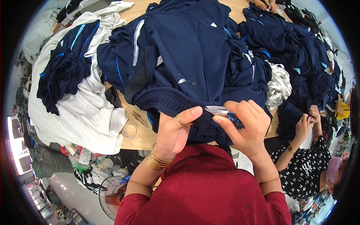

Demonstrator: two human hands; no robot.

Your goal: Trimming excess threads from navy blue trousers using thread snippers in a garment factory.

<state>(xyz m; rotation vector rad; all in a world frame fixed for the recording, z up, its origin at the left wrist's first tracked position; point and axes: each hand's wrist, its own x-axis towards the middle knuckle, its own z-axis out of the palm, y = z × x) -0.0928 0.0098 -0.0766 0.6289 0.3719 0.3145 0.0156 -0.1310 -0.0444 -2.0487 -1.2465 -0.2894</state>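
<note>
Along its near edge, the tabletop (140, 139) is showing tan. The held garment (189, 92) is displaying deep navy with small white printing, and the snips (217, 109) are gleaming silver with blue handles. The garment heap (180, 33) is adding a pale grey stripe to navy. Toward the left edge, a folded garment (65, 75) is mixing navy with brighter blue stripes over an off-white cloth (90, 112). Toward the right edge, a bunched cloth (279, 88) is showing white. The worn shirt (206, 187) is glowing deep red; the co-worker's shirt (296, 176) is repeating white lettering on black.
</note>
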